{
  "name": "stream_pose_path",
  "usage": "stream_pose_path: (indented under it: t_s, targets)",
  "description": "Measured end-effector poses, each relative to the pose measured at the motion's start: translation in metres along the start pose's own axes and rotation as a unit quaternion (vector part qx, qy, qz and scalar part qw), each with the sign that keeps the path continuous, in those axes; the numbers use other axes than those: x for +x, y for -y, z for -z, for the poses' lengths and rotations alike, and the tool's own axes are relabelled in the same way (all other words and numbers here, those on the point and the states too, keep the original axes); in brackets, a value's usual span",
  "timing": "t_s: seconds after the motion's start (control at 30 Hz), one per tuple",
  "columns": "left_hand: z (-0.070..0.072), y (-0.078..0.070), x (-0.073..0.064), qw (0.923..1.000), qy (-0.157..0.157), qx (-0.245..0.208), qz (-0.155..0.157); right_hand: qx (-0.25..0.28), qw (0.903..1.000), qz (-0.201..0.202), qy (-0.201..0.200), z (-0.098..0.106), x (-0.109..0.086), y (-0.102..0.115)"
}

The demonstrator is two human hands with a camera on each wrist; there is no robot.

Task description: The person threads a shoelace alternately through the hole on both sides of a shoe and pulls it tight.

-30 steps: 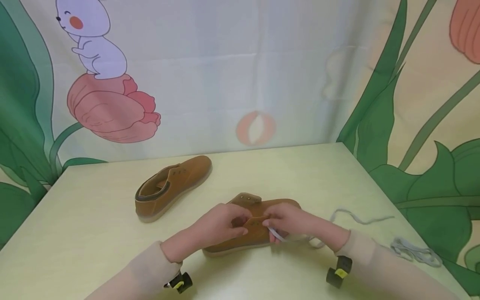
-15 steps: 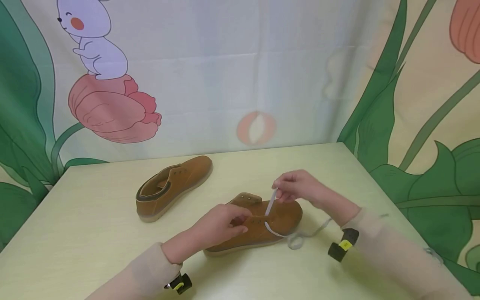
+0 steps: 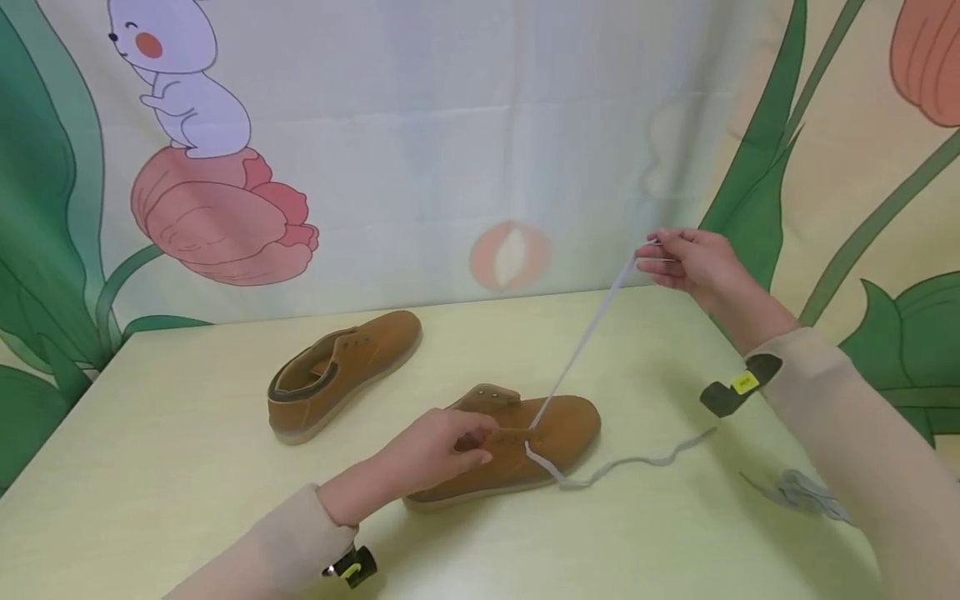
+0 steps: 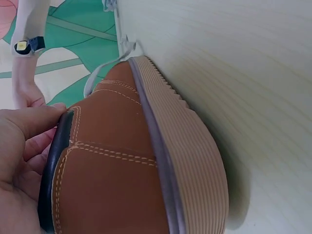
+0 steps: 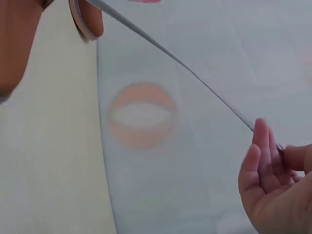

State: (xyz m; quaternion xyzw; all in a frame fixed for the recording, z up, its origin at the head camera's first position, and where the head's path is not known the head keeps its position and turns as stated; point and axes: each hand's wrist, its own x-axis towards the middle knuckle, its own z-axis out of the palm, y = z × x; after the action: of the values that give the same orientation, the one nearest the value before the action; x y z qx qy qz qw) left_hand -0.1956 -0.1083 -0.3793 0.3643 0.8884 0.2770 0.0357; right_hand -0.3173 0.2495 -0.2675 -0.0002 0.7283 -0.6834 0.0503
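Note:
A brown shoe lies on the table with its toe to the right. My left hand grips its near side at the opening; in the left wrist view the thumb presses the shoe's padded collar while other fingers go inside. Raised to the upper right, my right hand pinches the end of a pale grey shoelace between thumb and fingers. The lace runs taut down to a front eyelet of the shoe. Its other part comes out below and trails right on the table.
A matching brown shoe without lace stands at the back left. On the right, partly behind my right sleeve, lies a bundled grey shoelace. A printed curtain hangs behind the pale table.
My right hand has moved from the eyelets up and to the right, drawing the lace through into a long taut line. The trailing part has straightened and shortened. My left hand stays put.

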Motion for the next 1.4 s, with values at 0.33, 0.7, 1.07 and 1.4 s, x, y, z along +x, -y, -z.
stream_pose_path:
  t_s: [0.33, 0.7, 1.07, 1.4]
  targets:
    - [0.035, -0.001, 0.005, 0.9994, 0.016, 0.029, -0.007, 0.039, 0.9973, 0.056, -0.026, -0.003, -0.011, 0.008]
    - [0.084, 0.002, 0.054, 0.9868, 0.1, 0.117, 0.05, -0.133, 0.984, 0.041, 0.111, -0.051, -0.035, -0.015]
    - [0.082, 0.008, 0.099, 0.9464, 0.235, 0.171, 0.141, -0.319, 0.9268, 0.047, 0.192, -0.092, -0.04, -0.055]
    - [0.08, -0.003, 0.115, 0.9324, 0.27, 0.177, 0.163, -0.359, 0.9016, 0.057, 0.234, -0.121, -0.039, -0.092]
